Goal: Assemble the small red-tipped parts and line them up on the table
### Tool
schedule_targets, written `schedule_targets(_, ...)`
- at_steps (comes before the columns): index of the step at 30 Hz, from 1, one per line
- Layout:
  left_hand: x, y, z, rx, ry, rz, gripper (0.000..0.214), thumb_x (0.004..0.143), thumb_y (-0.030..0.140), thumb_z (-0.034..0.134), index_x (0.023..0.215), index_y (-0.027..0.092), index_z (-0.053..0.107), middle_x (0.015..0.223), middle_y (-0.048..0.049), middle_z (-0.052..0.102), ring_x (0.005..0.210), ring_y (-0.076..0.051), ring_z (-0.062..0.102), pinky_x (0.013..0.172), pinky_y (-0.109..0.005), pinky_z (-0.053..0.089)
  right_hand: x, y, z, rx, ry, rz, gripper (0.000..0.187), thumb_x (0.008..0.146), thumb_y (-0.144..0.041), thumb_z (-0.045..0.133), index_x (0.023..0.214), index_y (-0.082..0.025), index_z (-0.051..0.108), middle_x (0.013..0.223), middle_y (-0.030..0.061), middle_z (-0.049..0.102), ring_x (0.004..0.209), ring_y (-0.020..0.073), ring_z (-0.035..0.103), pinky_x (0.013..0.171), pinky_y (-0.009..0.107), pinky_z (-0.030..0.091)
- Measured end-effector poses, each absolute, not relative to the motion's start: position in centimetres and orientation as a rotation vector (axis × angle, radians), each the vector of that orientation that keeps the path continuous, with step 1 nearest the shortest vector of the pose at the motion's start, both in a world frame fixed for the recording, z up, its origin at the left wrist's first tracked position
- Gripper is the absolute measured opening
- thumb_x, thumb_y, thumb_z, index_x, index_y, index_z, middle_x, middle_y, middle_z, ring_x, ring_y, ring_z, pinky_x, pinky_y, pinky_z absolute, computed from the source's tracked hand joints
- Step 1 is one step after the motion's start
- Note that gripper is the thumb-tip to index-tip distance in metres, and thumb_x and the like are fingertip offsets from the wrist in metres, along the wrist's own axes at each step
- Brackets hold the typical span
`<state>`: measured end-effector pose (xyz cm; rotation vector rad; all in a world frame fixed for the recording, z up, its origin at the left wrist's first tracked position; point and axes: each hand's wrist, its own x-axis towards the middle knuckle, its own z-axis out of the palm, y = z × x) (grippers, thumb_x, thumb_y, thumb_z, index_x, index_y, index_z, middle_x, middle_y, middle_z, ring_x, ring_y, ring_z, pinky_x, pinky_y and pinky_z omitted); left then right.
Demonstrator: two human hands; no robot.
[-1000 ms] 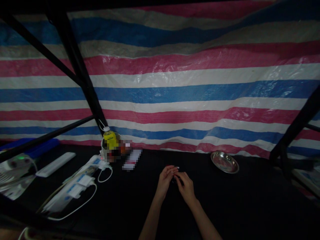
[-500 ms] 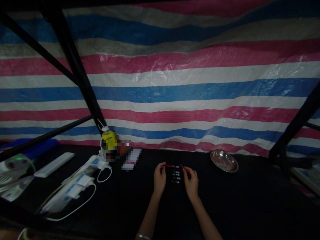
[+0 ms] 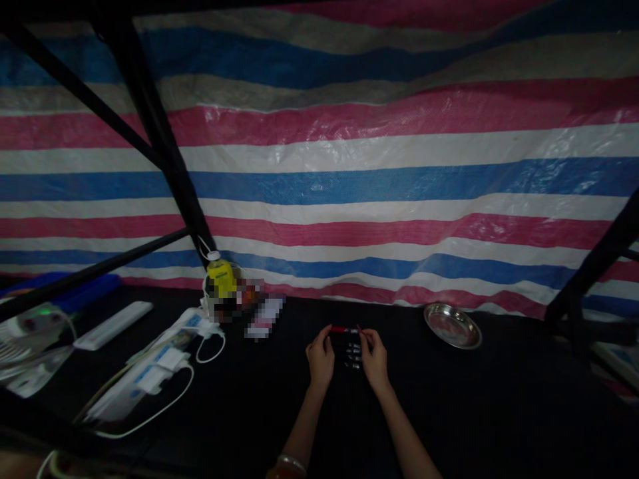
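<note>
A slim red stick-like item (image 3: 341,329) with a pale right end lies crosswise between my hands; its exact kind is too small and dark to tell. My left hand (image 3: 320,359) pinches its left end between thumb and forefinger. At the right end, the fingertips of my right hand (image 3: 375,359) are closed against it. Below it, several dark stick-like items (image 3: 353,358) with shiny pale ends form a column on the black tabletop (image 3: 349,419). Their dark parts blend into the surface.
Right of my hands sits a round metal dish (image 3: 453,326). To the left are a blurred-out flat item (image 3: 265,317), a yellow bottle (image 3: 221,277), a power strip (image 3: 144,372) with white cables and a long white box (image 3: 114,325). A striped sheet (image 3: 349,226) hangs behind.
My right hand has moved left and its fingertips have come to the right end of the red item. My left hand stays at the left end. The view has shifted slightly.
</note>
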<state>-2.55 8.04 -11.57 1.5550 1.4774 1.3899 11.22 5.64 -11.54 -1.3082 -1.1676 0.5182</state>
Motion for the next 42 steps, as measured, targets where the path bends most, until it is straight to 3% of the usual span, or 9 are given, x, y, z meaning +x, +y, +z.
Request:
schedule_targets(4, -2.8, 7.6, -11.4, 1.516, 1.439, 1.626, 0.028, 0.076, 0.024, 0.051, 0.1, 0.02, 0.065, 0.097, -0.0074, 0.064, 0.089, -0.02, 0.061, 0.086, -0.037, 0.047, 10.4, 4.7, -10.8, -1.128, -1.152, 0.58, 0.022, 0.086, -0.038, 0.045, 0.093, -0.019, 0.054, 0.098, 0.0094, 0.067, 0.095, 0.0203, 0.063, 0.082, 0.034, 0.049)
schedule_targets(9, -2.9, 7.2, -11.0, 1.546, 1.522, 1.692, 0.024, 0.077, 0.029, 0.053, 0.091, 0.02, 0.069, 0.089, -0.007, 0.06, 0.084, -0.02, 0.059, 0.079, -0.035, 0.049, 10.3, 4.0, -10.3, -1.103, -1.144, 0.598, 0.022, 0.086, -0.037, 0.046, 0.094, -0.018, 0.054, 0.097, 0.0099, 0.067, 0.094, 0.0197, 0.063, 0.081, 0.032, 0.049)
schedule_targets(14, -3.0, 6.9, -10.9, 1.509, 1.541, 1.754, 0.026, 0.079, 0.034, 0.053, 0.092, 0.02, 0.07, 0.09, -0.007, 0.059, 0.086, -0.02, 0.058, 0.081, -0.035, 0.048, 11.1, 4.1, -10.8, -1.185, -1.187, 0.517, 0.025, 0.086, -0.038, 0.046, 0.094, -0.018, 0.057, 0.095, 0.0084, 0.066, 0.093, 0.0195, 0.062, 0.085, 0.034, 0.047)
schedule_targets(26, -2.9, 6.8, -10.6, 1.454, 1.47, 1.756, 0.024, 0.078, 0.032, 0.053, 0.091, 0.021, 0.07, 0.09, -0.0065, 0.058, 0.087, -0.02, 0.058, 0.082, -0.035, 0.048, 11.8, 4.4, -11.4, -1.255, -1.4, 0.247, 0.024, 0.084, -0.034, 0.05, 0.092, -0.021, 0.068, 0.088, 0.0066, 0.07, 0.082, 0.0203, 0.064, 0.077, 0.036, 0.05)
schedule_targets(35, -2.7, 6.8, -10.3, 1.484, 1.44, 1.774, 0.022, 0.077, 0.034, 0.056, 0.089, 0.021, 0.07, 0.094, -0.0071, 0.058, 0.091, -0.021, 0.057, 0.086, -0.038, 0.047, 12.0, 5.0, -8.2, -1.163, -1.423, 0.298, 0.026, 0.086, -0.031, 0.048, 0.1, -0.022, 0.068, 0.097, 0.0075, 0.069, 0.091, 0.0204, 0.063, 0.083, 0.039, 0.05)
schedule_targets(42, -2.7, 6.9, -10.6, 1.502, 1.407, 1.775, 0.022, 0.077, 0.036, 0.057, 0.089, 0.022, 0.07, 0.093, -0.0067, 0.058, 0.091, -0.021, 0.058, 0.086, -0.037, 0.047, 12.5, 5.8, -5.6, -1.174, -1.842, 0.252, 0.029, 0.084, -0.018, 0.047, 0.104, -0.028, 0.066, 0.094, 0.0031, 0.07, 0.085, 0.0189, 0.063, 0.079, 0.037, 0.049)
